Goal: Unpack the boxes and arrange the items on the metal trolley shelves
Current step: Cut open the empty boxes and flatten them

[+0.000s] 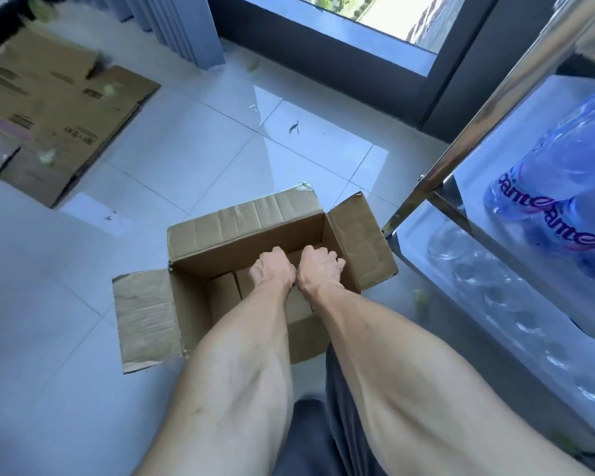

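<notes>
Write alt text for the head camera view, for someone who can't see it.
Both hands, left hand and right hand, reach into an open cardboard box on the tiled floor; a metal trolley holding shrink-wrapped water bottles stands at right.

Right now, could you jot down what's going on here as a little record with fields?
Setting: pale tiled floor beside a dark-framed window
Open brown cardboard box: on the floor, flaps spread, nothing visible inside
Left hand: inside the box, fingers curled
Right hand: inside the box beside the left, fingers curled
Flattened brown cardboard box: on the floor, far left
Metal trolley: at right, shelves holding wrapped clear plastic water bottles
</notes>
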